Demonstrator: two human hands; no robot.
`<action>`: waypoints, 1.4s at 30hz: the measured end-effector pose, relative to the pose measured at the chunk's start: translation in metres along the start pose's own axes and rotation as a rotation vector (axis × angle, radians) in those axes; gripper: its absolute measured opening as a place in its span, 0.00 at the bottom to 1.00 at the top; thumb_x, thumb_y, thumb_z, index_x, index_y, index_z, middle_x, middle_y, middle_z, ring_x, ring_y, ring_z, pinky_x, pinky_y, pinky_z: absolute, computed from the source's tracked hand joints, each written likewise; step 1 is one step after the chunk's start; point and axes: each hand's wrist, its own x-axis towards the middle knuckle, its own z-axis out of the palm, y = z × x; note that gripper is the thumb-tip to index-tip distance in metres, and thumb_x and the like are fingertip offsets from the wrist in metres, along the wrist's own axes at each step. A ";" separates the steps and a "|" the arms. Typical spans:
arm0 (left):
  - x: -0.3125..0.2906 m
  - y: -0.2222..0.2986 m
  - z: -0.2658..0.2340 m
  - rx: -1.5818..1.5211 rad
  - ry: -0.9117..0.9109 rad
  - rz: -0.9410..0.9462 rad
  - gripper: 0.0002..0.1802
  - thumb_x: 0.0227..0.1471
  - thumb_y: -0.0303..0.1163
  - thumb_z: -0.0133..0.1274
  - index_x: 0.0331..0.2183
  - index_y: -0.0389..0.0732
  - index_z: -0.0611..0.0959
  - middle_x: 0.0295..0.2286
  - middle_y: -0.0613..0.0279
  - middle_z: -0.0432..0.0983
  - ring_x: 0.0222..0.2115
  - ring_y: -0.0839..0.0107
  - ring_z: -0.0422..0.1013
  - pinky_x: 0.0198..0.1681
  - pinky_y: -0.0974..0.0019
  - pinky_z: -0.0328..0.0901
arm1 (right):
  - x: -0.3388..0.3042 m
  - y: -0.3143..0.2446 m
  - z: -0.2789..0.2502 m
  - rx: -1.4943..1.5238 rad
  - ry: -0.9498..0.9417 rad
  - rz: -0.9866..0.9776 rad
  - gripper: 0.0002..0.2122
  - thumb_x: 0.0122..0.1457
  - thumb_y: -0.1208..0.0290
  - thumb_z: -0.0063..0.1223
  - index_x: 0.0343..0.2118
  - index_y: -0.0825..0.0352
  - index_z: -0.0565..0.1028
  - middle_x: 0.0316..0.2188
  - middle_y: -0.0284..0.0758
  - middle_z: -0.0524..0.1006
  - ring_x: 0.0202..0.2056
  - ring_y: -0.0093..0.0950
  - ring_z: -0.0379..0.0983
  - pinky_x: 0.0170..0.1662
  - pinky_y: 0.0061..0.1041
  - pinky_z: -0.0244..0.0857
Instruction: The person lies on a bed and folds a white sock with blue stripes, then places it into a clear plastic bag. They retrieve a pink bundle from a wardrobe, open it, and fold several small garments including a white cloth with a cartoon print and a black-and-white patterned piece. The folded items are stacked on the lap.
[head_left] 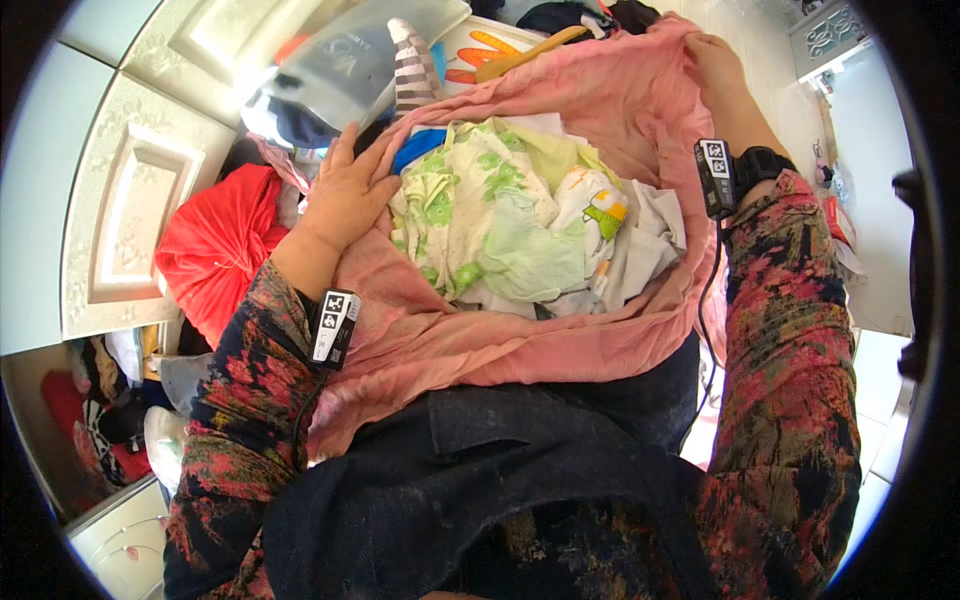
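A large pink cloth (400, 335) lies spread over my lap, its edges raised around a heap of folded clothes. On top of the heap is a cream cloth with green prints (470, 200), next to a pale green piece (535, 245) and a white piece with a yellow and orange print (590, 210). My left hand (345, 195) rests with fingers spread at the left edge of the pink cloth, beside a bit of blue fabric (418, 150). At the far right corner, my right hand (712, 65) is closed on the pink cloth; its fingertips are partly hidden.
A tied red bundle (222, 250) sits left of my left forearm, near a white cabinet door (140, 190). Beyond the heap are a clear plastic bag (345, 70), a striped soft horn-like piece (413, 70) and more clothes. An open compartment (110, 410) holds clothes at lower left.
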 end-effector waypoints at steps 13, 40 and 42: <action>-0.005 -0.007 -0.006 -0.149 0.161 -0.008 0.28 0.51 0.38 0.59 0.54 0.42 0.77 0.59 0.33 0.59 0.57 0.41 0.62 0.59 0.53 0.61 | -0.300 -0.013 -0.039 -0.585 -0.715 -0.807 0.22 0.44 0.71 0.66 0.45 0.64 0.76 0.46 0.41 0.77 0.50 0.41 0.71 0.52 0.39 0.65; -0.106 0.102 -0.076 -0.378 -0.383 0.527 0.25 0.46 0.33 0.61 0.48 0.40 0.80 0.44 0.48 0.76 0.46 0.50 0.73 0.52 0.54 0.66 | -0.322 -0.071 -0.071 -0.352 -0.575 -0.354 0.09 0.55 0.75 0.59 0.38 0.70 0.77 0.31 0.29 0.77 0.33 0.18 0.72 0.38 0.20 0.67; -0.111 0.115 -0.066 -0.306 -0.701 0.484 0.25 0.50 0.38 0.59 0.50 0.40 0.80 0.46 0.47 0.76 0.47 0.51 0.72 0.52 0.56 0.65 | -0.309 -0.075 -0.012 -0.501 -0.696 -0.503 0.13 0.53 0.73 0.61 0.42 0.70 0.77 0.38 0.34 0.78 0.39 0.24 0.75 0.42 0.23 0.69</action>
